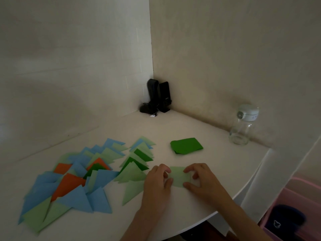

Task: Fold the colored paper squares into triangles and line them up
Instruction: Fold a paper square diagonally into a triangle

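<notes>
Paper folding at a white tabletop (pixel 173 129) set into a room corner: I work a light green sheet (pixel 178 176) that lies flat near the front edge, between my two hands. My left hand (pixel 157 181) holds the sheet's left edge, its grip narrow, fingers curled over the top and thumb closing from below. My right hand (pixel 202 180) pinches the right edge the same way, forefinger on the upper part and thumb at the lower corner, the grip narrow around the paper.

Just left of the sheet runs a row of green triangles (pixel 137 162), light and dark, overlapping one another and reaching toward the back of the tabletop. One more light green triangle (pixel 132 192) lies at the near end of that row, partly under my left wrist. Farther left spreads a larger overlapping group of folded triangles (pixel 69 180) in blue, orange and light green.

Behind my hands, and apart from them, sits a stack of dark green squares (pixel 186 146), unfolded. A clear bottle (pixel 242 126) with a white lid stands upright near the right wall. A black device (pixel 157 96) stands in the far corner. A pink bin (pixel 295 214) shows below the tabletop at the lower right.
</notes>
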Available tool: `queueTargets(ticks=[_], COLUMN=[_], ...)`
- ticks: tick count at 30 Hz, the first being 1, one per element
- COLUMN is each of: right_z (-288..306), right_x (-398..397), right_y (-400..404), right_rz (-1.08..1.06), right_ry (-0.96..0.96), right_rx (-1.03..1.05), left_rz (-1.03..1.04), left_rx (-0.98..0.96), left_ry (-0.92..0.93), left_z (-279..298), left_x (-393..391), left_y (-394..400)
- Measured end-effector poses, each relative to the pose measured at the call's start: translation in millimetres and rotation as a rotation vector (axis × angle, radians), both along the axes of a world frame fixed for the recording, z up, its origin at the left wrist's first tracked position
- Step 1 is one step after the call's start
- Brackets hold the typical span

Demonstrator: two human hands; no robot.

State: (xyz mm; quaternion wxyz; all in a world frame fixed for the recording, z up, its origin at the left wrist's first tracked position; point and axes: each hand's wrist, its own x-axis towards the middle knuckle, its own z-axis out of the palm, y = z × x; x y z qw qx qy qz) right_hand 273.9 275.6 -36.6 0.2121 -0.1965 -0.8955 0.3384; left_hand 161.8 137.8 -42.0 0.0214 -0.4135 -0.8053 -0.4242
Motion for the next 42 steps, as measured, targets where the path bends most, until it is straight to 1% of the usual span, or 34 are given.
queueTargets(ticks=[3, 6, 8, 10, 12, 17, 19, 22, 26, 28, 29, 32, 33, 37, 42], right_z=[4, 13, 17, 22, 26, 34, 35, 37, 38, 38, 37, 32, 30, 20, 14], right_x=[3, 1, -4, -8, -9, -3, 1, 8, 11, 10, 10, 6, 5, 8, 9], right_y=[4, 5, 5, 5, 4, -2, -5, -10, -13, -10, -8, -6, -7, -9, -13], right_rz=[0.019, 0.049, 0.006, -0.035, -0.026, -0.048, -0.054, -0.048, -0.013, 0.013, 0.038, 0.100, 0.095, 0.021, -0.042], right_ry=[-0.007, -0.097, -0.126, -0.133, -0.154, -0.198, -0.213, -0.174, -0.124, -0.097, -0.111, -0.202, -0.201, -0.126, -0.081], right_rx=[-0.028, -0.048, -0.056, -0.059, -0.048, 0.006, 0.021, 0.002, -0.036, -0.058, -0.034, 0.125, 0.145, 0.106, 0.097], left_rz=[-0.005, -0.023, -0.036, -0.054, -0.061, 0.000, 0.029, 0.054, 0.047, 0.045, 0.038, 0.023, 0.019, 0.022, 0.100], left_rx=[-0.044, -0.053, -0.099, -0.176, -0.231, -0.340, -0.301, -0.270, -0.295, -0.290, -0.268, -0.200, -0.182, -0.083, -0.052], left_ry=[0.054, 0.076, 0.118, 0.187, 0.253, 0.476, 0.561, 0.624, 0.652, 0.637, 0.624, 0.596, 0.589, 0.489, 0.435], left_z=[2, 5, 8, 12, 16, 25, 23, 21, 15, 7, 4, 0, -2, -2, -2], left_x=[-2, -4, -4, -1, 2, 18, 24, 31, 29, 24, 21, 12, 9, 5, 9], left_y=[1, 0, -1, -3, -7, -16, -17, -17, -14, -14, -14, -19, -21, -28, -29])
